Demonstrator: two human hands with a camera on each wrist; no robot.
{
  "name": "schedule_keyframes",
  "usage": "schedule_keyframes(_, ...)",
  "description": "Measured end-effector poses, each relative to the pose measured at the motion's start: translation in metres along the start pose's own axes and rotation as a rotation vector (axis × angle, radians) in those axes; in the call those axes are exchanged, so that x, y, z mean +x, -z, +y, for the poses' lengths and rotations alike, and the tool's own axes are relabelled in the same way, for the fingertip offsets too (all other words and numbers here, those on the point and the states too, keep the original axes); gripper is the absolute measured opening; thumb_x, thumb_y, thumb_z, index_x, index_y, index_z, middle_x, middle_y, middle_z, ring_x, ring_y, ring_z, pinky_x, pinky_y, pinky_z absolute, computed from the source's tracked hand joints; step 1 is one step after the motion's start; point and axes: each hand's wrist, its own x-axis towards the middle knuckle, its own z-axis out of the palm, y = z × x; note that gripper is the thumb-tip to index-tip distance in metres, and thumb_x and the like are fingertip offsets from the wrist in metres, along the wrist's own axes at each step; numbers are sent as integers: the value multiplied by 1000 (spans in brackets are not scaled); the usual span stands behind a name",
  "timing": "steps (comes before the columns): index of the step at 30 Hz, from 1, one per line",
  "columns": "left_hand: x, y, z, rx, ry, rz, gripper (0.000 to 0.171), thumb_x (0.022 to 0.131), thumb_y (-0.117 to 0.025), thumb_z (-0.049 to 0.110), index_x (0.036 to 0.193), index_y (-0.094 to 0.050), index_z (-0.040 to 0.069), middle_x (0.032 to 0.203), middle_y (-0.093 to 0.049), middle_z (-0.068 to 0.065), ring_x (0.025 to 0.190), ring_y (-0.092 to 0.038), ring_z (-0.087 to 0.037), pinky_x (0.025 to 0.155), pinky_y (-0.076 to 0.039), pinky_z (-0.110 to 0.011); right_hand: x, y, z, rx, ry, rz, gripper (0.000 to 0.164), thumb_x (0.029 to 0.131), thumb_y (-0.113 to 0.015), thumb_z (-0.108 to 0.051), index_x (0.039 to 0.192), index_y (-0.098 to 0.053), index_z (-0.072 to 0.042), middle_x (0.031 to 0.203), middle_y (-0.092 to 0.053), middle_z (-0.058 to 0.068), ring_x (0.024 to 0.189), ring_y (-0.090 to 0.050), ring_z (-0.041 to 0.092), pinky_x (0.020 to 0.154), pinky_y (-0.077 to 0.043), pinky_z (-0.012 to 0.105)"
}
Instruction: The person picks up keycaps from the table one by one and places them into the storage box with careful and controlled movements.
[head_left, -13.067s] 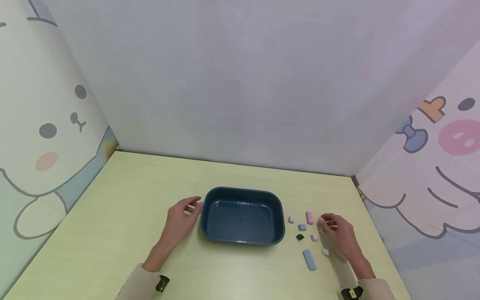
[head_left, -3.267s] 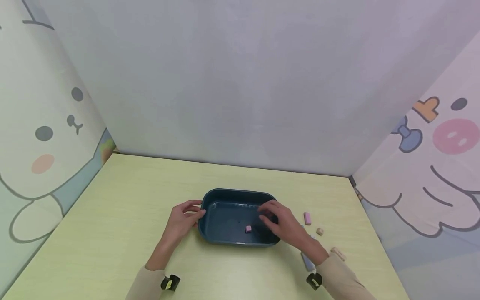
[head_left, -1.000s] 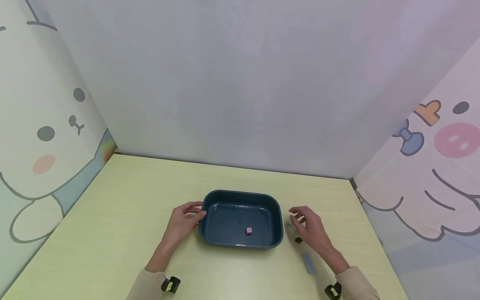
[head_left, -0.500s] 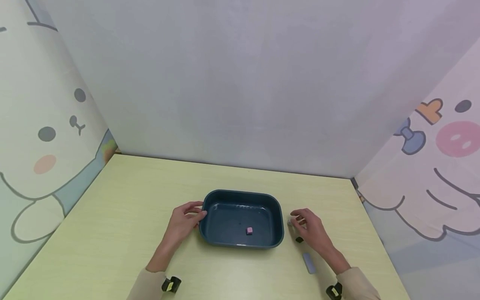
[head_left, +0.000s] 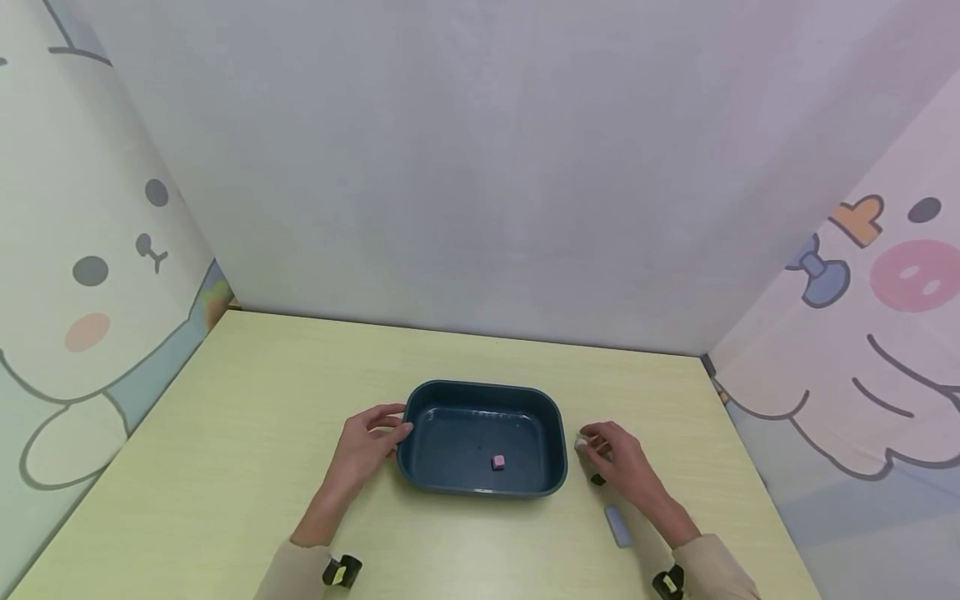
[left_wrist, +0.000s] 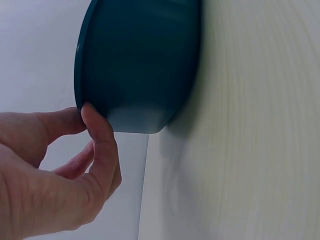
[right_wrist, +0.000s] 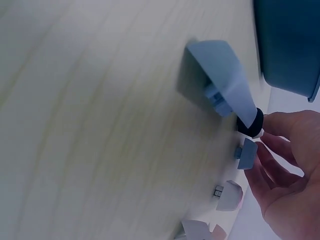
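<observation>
A dark blue plastic bin (head_left: 480, 493) stands on the table, a small pink keycap (head_left: 498, 462) lying inside it. My left hand (head_left: 362, 448) pinches the bin's left rim between thumb and fingers, as the left wrist view confirms. Just right of the bin, my right hand (head_left: 624, 462) pinches a small white keycap (head_left: 581, 443) at its fingertips. Near that hand lie a black keycap (right_wrist: 251, 124), a long grey-blue keycap (right_wrist: 222, 70) and a small blue keycap (right_wrist: 247, 154). In the head view the right hand hides some keycaps.
Farther along in the right wrist view sit a white keycap (right_wrist: 230, 196), another white one (right_wrist: 196, 230) and a beige piece (right_wrist: 218, 233). The pale wooden table (head_left: 285, 383) meets a grey-white backdrop (head_left: 465, 183) behind the bin.
A pink keycap has come into the bin since the first frame. My right hand has left the bin for its right side, and its fingertips have closed on the white keycap.
</observation>
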Motion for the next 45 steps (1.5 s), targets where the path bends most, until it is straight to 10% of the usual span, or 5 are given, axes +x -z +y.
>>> schedule_keyframes(26, 0, -3, -1, -12, -4, 0, 38, 94, -76, 10, 128, -66, -3, 104, -70, -15, 81, -69, -28, 63, -56, -32, 1, 0, -2, -11, 80, 23, 25, 85, -78, 8, 107, -74, -3, 95, -68, 3, 84, -67, 12, 75, -59, 27)
schedule_keyframes(45, 1, -3, -1, -14, 4, 3, 38, 94, -76, 9, 128, -67, -3, 104, -70, -15, 81, -70, -28, 62, -56, -31, 7, 13, -10, -1, -21, 45, 21, 91, -76, 1, 111, -75, -3, 102, -69, 3, 91, -68, 18, 81, -60, 33)
